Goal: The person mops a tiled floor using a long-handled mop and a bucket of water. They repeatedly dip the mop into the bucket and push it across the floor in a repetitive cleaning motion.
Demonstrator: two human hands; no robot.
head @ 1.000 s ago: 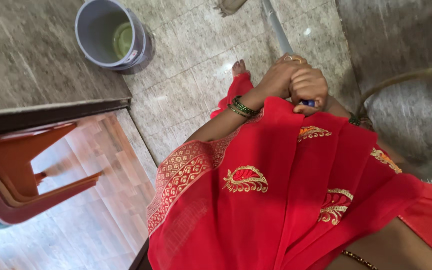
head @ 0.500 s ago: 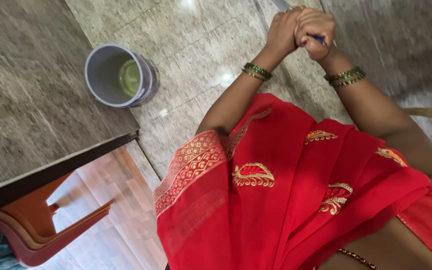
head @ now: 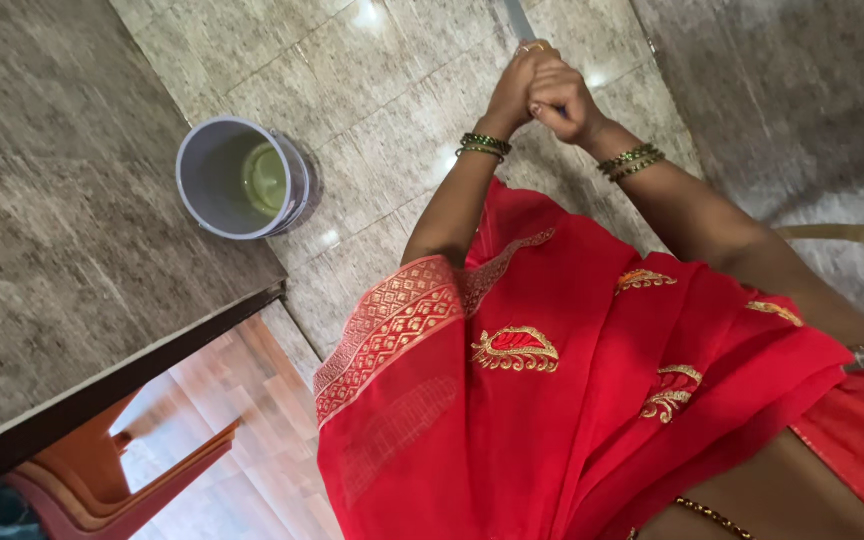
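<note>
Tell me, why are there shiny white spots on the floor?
In the head view, light glares off the glossy floor tiles near the grey bucket and beside the left hand and right hand on the handle; the far right edge looks blurred.

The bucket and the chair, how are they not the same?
The bucket is grey and round; the chair is reddish-brown with flat, angular parts. The bucket stands in full view on the pale tiled floor; the chair is partly hidden under a stone-topped table. Both look like plastic.
</note>
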